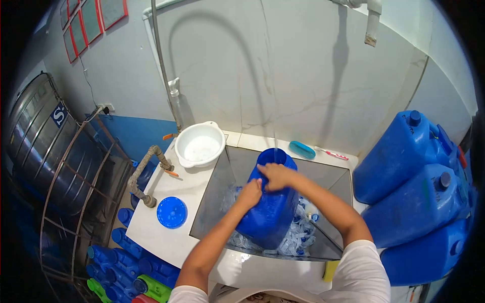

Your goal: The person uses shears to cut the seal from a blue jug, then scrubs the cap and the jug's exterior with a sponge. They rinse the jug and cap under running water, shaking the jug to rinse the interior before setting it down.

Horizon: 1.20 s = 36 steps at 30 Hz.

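Rinsing looks unfinished: left hand (250, 193) and right hand (275, 175), fingers pressed together, grip the blue plastic jug (270, 214) in the grey metal sink (217, 187).

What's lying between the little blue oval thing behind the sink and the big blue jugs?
A toothbrush with a red and white handle, lying on the white ledge, as the head view shows.
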Tool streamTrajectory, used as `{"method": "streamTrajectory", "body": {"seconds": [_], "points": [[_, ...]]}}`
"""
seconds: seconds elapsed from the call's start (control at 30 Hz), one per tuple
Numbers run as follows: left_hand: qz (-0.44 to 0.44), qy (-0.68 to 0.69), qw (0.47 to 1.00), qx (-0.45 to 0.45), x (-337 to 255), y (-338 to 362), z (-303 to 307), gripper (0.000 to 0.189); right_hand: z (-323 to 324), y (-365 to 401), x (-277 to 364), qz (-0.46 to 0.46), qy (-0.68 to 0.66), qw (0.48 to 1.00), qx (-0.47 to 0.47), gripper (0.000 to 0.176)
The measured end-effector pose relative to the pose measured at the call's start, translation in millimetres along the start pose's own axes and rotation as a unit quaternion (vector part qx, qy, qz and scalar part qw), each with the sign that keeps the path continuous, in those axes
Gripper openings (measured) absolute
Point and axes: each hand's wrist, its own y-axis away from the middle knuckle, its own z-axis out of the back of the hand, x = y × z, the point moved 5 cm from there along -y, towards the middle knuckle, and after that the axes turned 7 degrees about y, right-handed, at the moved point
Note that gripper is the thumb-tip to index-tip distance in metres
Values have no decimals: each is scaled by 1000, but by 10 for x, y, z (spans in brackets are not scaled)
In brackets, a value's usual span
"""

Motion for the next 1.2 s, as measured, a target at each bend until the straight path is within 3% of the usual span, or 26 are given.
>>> {"method": "streamTrajectory", "body": {"seconds": [0.07, 0.13, 0.17, 0.23, 0.3, 0.33, 0.37, 0.4, 0.47, 0.53, 0.57, 0.6, 0.63, 0.7, 0.77, 0.8, 0.83, 0.87, 0.9, 0.93, 1.0, 1.07, 1.13, 1.2], "points": [[-56, 121, 991, 13, -47, 126, -39, 46, -74, 223, 152, 47, 112, 970, -212, 73], [-152, 160, 975, 36, -174, 398, 73, 46, -79, 371, 104, 58, 105, 946, -300, 62], [-82, 178, 975, 103, -125, 489, 158, 45, -31, 439, 80, 64, 113, 943, -306, 62], [62, 322, 944, 32, 410, 714, 168, 48, 65, 554, 98, 52, 74, 947, -310, 55], [223, 448, 865, -38, 932, 982, 266, 56, 324, 469, 194, 49, 88, 931, -350, 56], [263, 498, 826, -29, 1285, 1023, 228, 61, 514, 426, 238, 43, 98, 917, -385, 57], [304, 544, 782, -18, 1594, 1029, 187, 65, 823, 353, 302, 18, 109, 928, -357, 54], [305, 542, 783, -13, 1693, 1040, 258, 65, 1223, 332, 366, -9, 112, 929, -352, 50], [364, 574, 733, -24, 1864, 1074, 351, 67, 1973, 355, 379, -19, 83, 895, -437, 47], [348, 594, 726, 13, 1851, 994, 296, 61, 2599, 459, 364, -44, 75, 868, -488, 42], [288, 649, 704, -38, 1507, 1008, 402, 56, 2805, 481, 347, -86, 39, 887, -453, 59], [223, 698, 675, -90, 1221, 1060, 512, 52, 2893, 426, 276, -89, 38, 886, -454, 59], [221, 696, 678, -89, 1111, 1192, 502, 52, 2924, 330, 172, -96, 38, 897, -430, 56], [179, 759, 625, -9, 922, 1549, 394, 45, 2835, 153, 100, -99, 39, 907, -407, 54], [238, 781, 577, 15, 855, 2081, 594, 45, 2640, -100, 0, -198, 58, 947, -245, 47], [272, 778, 566, -28, 758, 2281, 914, 48, 2659, -95, 49, -199, 57, 946, -248, 47], [249, 793, 555, -34, 871, 2360, 1200, 54, 2707, -41, 106, -209, 36, 938, -273, 48], [210, 754, 618, -72, 541, 2460, 1733, 55, 2748, 20, 149, -218, 14, 930, -295, 49], [133, 739, 656, -72, 572, 2448, 2030, 54, 2827, 90, 152, -221, -25, 920, -324, 51], [76, 703, 692, -146, 477, 2390, 2243, 51, 2868, 90, 83, -218, -27, 921, -322, 51], [100, 689, 697, -173, 614, 2248, 2187, 48, 2963, 117, -65, -176, -80, 904, -381, 54], [93, 726, 653, -195, 589, 2136, 1774, 46, 2915, 75, -102, -179, -71, 910, -367, 53], [129, 749, 632, -151, 706, 2322, 1463, 44, 2842, 12, -49, -182, -56, 915, -355, 52], [201, 785, 583, -60, 698, 2511, 1285, 46, 2650, -53, 140, -233, 23, 935, -267, 48]]}}
